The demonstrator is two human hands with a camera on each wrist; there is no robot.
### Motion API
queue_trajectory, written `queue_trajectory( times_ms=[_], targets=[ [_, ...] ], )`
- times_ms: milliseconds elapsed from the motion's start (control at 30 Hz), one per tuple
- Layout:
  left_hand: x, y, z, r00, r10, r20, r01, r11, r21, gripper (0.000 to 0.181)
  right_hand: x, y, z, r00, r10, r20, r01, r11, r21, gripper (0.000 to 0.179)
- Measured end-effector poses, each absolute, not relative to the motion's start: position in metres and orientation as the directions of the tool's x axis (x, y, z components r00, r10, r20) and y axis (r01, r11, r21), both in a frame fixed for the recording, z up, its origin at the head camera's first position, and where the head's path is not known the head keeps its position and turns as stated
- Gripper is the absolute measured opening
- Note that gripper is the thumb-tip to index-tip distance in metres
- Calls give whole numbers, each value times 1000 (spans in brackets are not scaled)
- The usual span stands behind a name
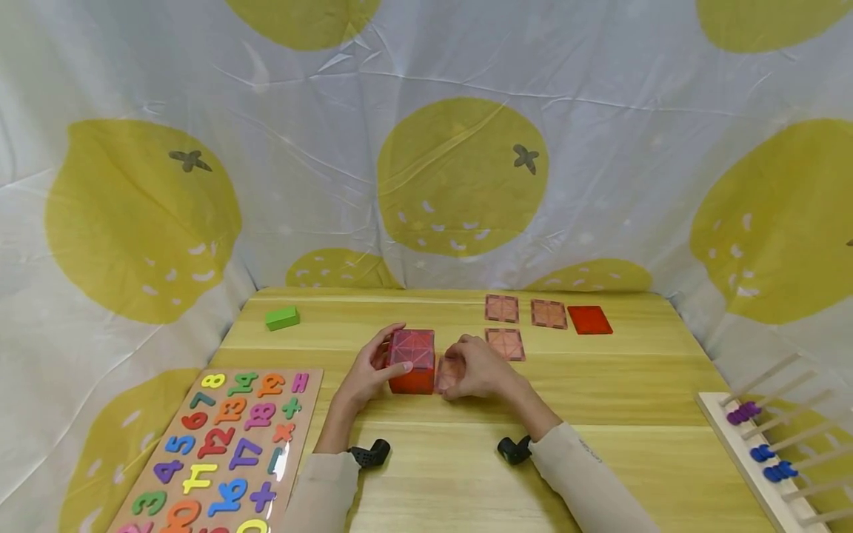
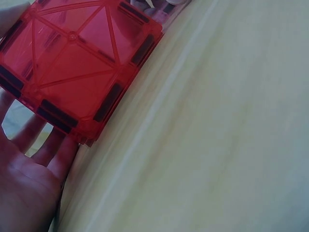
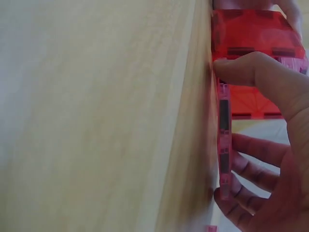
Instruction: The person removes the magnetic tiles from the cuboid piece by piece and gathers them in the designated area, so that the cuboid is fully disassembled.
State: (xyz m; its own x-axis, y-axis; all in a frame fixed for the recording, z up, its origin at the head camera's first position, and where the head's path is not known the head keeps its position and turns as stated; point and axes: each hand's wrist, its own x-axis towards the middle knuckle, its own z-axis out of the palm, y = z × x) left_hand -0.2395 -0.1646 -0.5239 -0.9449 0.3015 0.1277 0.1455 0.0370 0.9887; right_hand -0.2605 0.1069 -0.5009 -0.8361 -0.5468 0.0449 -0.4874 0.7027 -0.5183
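Observation:
A box of red magnetic tiles [image 1: 411,383] stands near the middle of the table, with a pink square tile [image 1: 412,348] on top. My left hand [image 1: 365,376] grips the box from the left, thumb at its near top edge and fingers along the left and far sides. Beside the box's right face, low along the tabletop, is another pink square tile [image 1: 448,374], which my right hand [image 1: 486,372] pinches between thumb and fingers. The right wrist view shows this tile edge-on, its thumb-side end right at the box.
Three pink tiles [image 1: 504,344] and a red tile [image 1: 589,320] lie at the back right. A number puzzle board [image 1: 313,400] fills the front left, and a green block [image 1: 283,318] sits at the back left. A wooden counting rack [image 1: 740,451] stands at the right edge.

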Motion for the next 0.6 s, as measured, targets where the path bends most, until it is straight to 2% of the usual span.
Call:
queue_trajectory(
  times_ms=[200,600],
  targets=[
    [-240,-163,-521,-950,290,119,139,50,989,78,-259,118,-496,-839,-542,41,-454,657,-602,71],
    [-241,-162,-514,-945,291,149,201,157,967,74,-245,150,-489,-857,-509,77,-443,651,-616,71]
  ],
)
